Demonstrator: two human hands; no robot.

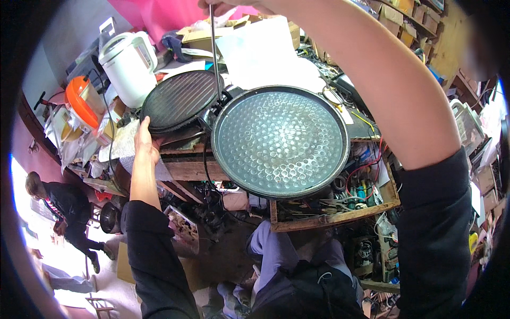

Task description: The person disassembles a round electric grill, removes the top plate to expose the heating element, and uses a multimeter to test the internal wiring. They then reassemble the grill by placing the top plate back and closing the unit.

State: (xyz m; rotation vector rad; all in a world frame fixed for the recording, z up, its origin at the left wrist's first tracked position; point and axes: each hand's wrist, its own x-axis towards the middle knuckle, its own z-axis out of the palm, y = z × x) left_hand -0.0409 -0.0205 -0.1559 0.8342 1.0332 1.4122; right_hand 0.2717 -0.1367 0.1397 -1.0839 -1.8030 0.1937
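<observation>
An electric griddle lies opened out on the cluttered bench, with a dark ridged plate (178,98) on the left and a larger round dimpled plate (279,143) on the right, joined by a black hinge (211,112). My left hand (146,141) grips the ridged plate's left edge. My right hand (217,6), at the top edge of the view, holds a long thin metal rod (213,42), which runs down to the hinge area. Its lower tip is hard to make out. A black cable (205,159) hangs below the hinge.
Around the griddle are a white kettle-like appliance (127,69), an orange-topped appliance (79,101), white sheets (255,48) and wires. An open wooden drawer (334,218) of tools sits below. Another person (69,212) is at lower left, and packed shelves (409,21) stand at right.
</observation>
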